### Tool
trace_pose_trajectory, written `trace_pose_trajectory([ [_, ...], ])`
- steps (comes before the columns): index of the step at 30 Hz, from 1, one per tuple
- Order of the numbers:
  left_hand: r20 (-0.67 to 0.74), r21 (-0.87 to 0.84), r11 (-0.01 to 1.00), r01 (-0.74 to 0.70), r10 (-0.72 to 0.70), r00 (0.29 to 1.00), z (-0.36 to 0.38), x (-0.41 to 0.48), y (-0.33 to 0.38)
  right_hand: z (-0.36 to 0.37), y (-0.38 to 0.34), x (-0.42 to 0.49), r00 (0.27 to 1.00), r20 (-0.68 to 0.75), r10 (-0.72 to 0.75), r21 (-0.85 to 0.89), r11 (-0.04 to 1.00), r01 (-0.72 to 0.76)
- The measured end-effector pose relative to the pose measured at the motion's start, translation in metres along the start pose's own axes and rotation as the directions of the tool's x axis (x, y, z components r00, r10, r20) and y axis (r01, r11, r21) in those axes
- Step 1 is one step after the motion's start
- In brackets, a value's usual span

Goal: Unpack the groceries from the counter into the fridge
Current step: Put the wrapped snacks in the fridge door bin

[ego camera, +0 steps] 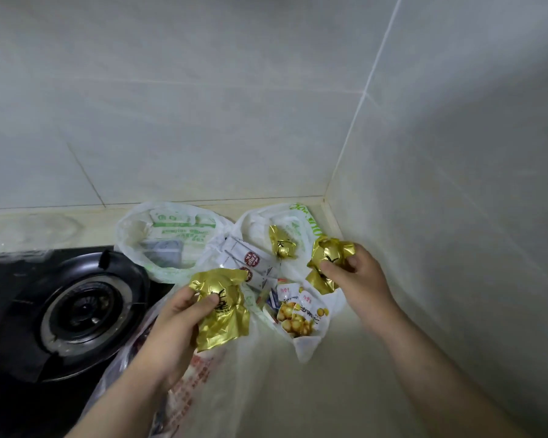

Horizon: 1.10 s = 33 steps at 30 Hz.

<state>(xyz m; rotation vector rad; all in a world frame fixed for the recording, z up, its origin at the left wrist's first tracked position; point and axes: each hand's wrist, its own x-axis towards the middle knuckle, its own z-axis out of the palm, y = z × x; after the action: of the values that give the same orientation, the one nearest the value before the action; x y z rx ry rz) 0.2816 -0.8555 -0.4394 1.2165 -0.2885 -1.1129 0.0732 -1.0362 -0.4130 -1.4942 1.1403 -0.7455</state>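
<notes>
Nearest you, a clear bag with red print (196,374) lies slack on the tabletop (329,390) under your left forearm. Just beyond it, your left hand (178,317) has thumb and fingers curled round a gold foil packet (222,308), lifted clear of the bags. Your right hand (358,276) grips a second gold packet (328,252) by its crumpled top; more foil hangs below it, and whether that is another packet is hard to tell.

Between your hands the open white bag (307,346) holds chestnut pouches (298,314), then white sachets with red labels (250,257), and farther back a third gold packet (282,241). Behind and to the left sits another white bag with green print (171,229), against the tiled wall (203,121). The fridge is out of view, so the groceries are probably mostly unpacked yet.

Risks from here: the foil looks slippery and both grips are on loose wrapper, so a packet could slide out as you turn away. With both hands full, opening the fridge door will be awkward. The gas burner (83,308) sits just beside your left arm; a dropped packet or dragged plastic could land on it.
</notes>
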Motion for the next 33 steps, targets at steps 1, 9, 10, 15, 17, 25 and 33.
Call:
trace_pose_trajectory([
  [1, 0.022, 0.004, 1.000, -0.004, 0.004, 1.000, 0.005, -0.005, 0.003, -0.004, -0.006, -0.014, 1.000, 0.014, 0.012, 0.068, 0.998, -0.013],
  [9, 0.245, 0.081, 0.996, -0.033, 0.012, 0.970, 0.056, -0.045, 0.033, -0.022, -0.040, -0.116, 0.995, -0.001, 0.095, 0.225, 0.970, -0.093],
  [10, 0.288, 0.093, 0.995, -0.034, 0.006, 0.958, 0.062, -0.050, 0.034, -0.027, -0.044, -0.129, 0.995, -0.038, 0.096, 0.220, 0.972, -0.086],
  [15, 0.449, 0.161, 0.986, -0.044, -0.034, 0.893, 0.090, -0.075, 0.037, -0.043, -0.057, -0.190, 0.956, -0.274, 0.107, 0.145, 0.987, -0.069],
  [17, 0.522, 0.196, 0.978, -0.069, -0.045, 0.852, 0.098, -0.085, 0.033, -0.046, -0.055, -0.215, 0.916, -0.379, 0.134, 0.148, 0.986, -0.083],
  [25, 0.730, 0.258, 0.966, 0.028, -0.214, 0.649, 0.138, -0.141, -0.015, -0.061, -0.031, -0.336, 0.682, -0.688, 0.248, 0.235, 0.965, -0.114],
  [33, 0.882, 0.389, 0.921, 0.028, -0.381, 0.277, 0.187, -0.252, -0.075, -0.073, -0.012, -0.493, 0.297, -0.897, 0.329, 0.327, 0.943, -0.057],
])
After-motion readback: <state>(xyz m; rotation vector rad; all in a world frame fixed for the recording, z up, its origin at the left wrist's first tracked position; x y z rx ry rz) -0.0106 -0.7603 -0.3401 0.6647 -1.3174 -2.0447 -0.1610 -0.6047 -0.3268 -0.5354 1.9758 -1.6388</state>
